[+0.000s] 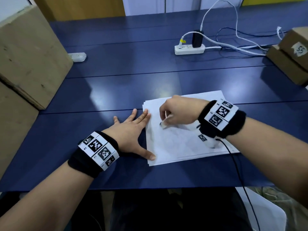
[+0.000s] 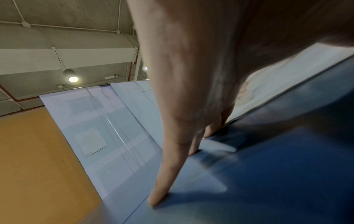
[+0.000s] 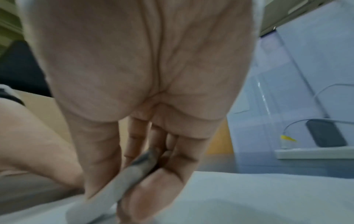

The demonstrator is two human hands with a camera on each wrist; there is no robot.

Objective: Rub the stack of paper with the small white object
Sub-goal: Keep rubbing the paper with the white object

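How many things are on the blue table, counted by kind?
Cardboard boxes: 4
Power strips: 2
Black charger: 1
Stack of paper: 1
Small white object: 1
Total: 9

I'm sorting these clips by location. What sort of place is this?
Probably an office or workroom: a long dark blue table carries a power strip with cables, and cardboard boxes stand at its sides.
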